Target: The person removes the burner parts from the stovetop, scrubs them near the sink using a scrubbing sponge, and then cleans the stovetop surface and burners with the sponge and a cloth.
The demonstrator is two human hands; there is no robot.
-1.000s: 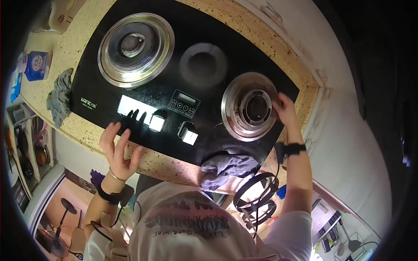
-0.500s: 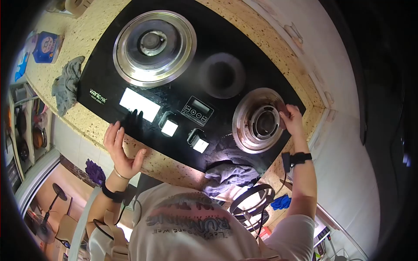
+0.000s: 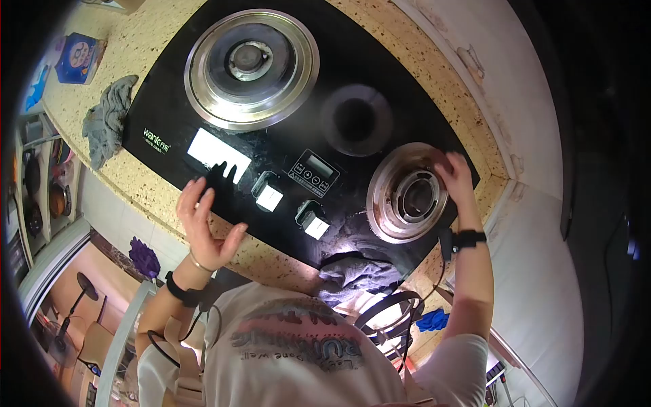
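Note:
A black glass gas cooktop (image 3: 264, 149) lies before me. My right hand (image 3: 460, 182) is at the right burner, its fingers closed on the far right rim of the round metal burner pan (image 3: 382, 220). A burner head (image 3: 417, 198) sits in the middle of that pan. My left hand (image 3: 209, 227) hovers at the cooktop's front edge, fingers spread, holding nothing. Its reflection shows on the black glass. Nearest to it are a bright reflected patch (image 3: 210, 150) and a square control knob (image 3: 269, 197). A second knob (image 3: 315, 227) is farther right.
The large left burner (image 3: 198, 95) has a wide steel ring. A dark round burner spot (image 3: 356, 120) lies at the back middle. A grey cloth (image 3: 108, 125) rests on the left counter, another cloth (image 3: 359, 277) at the front edge. A wall (image 3: 536, 156) borders the right side.
My left hand has shifted right and slightly down in view. My right hand has moved up slightly along the burner pan's rim. The view has shifted slightly.

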